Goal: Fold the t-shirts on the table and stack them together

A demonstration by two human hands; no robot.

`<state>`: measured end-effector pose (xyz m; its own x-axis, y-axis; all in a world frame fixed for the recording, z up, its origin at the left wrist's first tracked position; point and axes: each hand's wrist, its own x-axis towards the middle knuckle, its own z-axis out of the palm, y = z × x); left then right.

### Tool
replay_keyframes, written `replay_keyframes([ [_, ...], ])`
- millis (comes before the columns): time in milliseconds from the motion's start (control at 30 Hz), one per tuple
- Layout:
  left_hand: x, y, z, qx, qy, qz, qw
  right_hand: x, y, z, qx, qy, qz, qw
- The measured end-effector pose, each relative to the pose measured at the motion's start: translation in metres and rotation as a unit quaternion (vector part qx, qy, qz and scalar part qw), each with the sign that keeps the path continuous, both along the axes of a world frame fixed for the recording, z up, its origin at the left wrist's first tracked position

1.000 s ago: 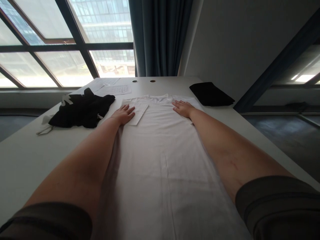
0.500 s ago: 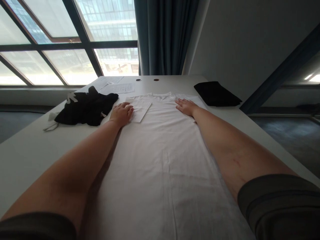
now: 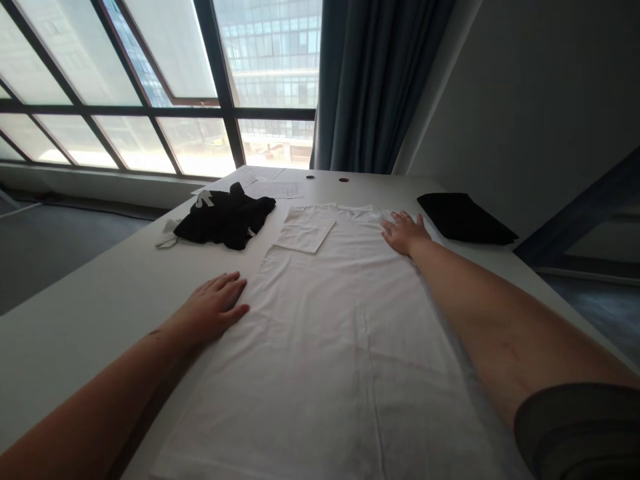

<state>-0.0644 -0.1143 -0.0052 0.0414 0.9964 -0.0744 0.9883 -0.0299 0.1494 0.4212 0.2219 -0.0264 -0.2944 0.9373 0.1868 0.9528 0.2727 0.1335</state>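
A white shirt (image 3: 320,333) lies spread over the white table, its collar at the far end and its body reaching toward me. Its left sleeve (image 3: 306,230) is folded inward over the upper part. My left hand (image 3: 216,303) is beside the shirt's left edge, fingers apart and holding nothing. On the far right shoulder of the shirt rests my right hand (image 3: 404,232), flat with its fingers spread.
On the white table (image 3: 100,300), a crumpled black garment (image 3: 225,217) lies at the back left near some papers (image 3: 280,190). A folded black cloth (image 3: 465,219) sits at the back right. Behind the table hangs a dark curtain (image 3: 375,87).
My left hand has come back toward me from the folded sleeve to the shirt's left edge. My right hand stays at the right shoulder. The view has turned left.
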Motion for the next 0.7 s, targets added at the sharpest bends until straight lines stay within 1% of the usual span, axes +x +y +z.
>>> replay_keyframes([
  [67, 0.005, 0.003, 0.009, -0.001, -0.021, -0.006, 1.0, -0.024, -0.013, 0.01, 0.034, -0.016, 0.018, 0.999],
  [100, 0.008, 0.005, 0.012, 0.007, -0.028, -0.012, 0.999, -0.041, -0.019, 0.015, 0.046, -0.015, 0.022, 0.999],
  [167, 0.012, 0.006, 0.015, 0.03, -0.037, -0.02, 0.999, -0.084, -0.032, 0.025, 0.052, 0.01, 0.022, 0.998],
  [233, 0.016, 0.004, 0.015, 0.04, -0.049, -0.021, 0.998, -0.134, -0.042, 0.033, 0.012, 0.037, 0.045, 0.998],
  [300, 0.019, 0.001, 0.016, 0.025, -0.072, -0.013, 0.997, -0.187, -0.048, 0.038, -0.049, 0.078, 0.065, 0.994],
  [400, 0.024, -0.006, 0.024, -0.019, -0.109, 0.009, 0.994, -0.261, -0.052, 0.038, -0.085, 0.098, 0.076, 0.989],
  [467, 0.028, -0.012, 0.033, -0.058, -0.107, 0.009, 0.993, -0.3, -0.053, 0.034, -0.104, 0.107, 0.071, 0.986],
  [567, 0.035, -0.025, 0.044, -0.115, -0.051, -0.011, 0.992, -0.339, -0.05, 0.027, -0.136, 0.104, 0.033, 0.985],
  [633, 0.038, -0.034, 0.048, -0.135, -0.03, -0.043, 0.989, -0.352, -0.046, 0.024, -0.144, 0.098, 0.012, 0.985],
  [700, 0.039, -0.042, 0.05, -0.14, -0.046, -0.082, 0.986, -0.359, -0.039, 0.024, -0.145, 0.094, 0.007, 0.985],
])
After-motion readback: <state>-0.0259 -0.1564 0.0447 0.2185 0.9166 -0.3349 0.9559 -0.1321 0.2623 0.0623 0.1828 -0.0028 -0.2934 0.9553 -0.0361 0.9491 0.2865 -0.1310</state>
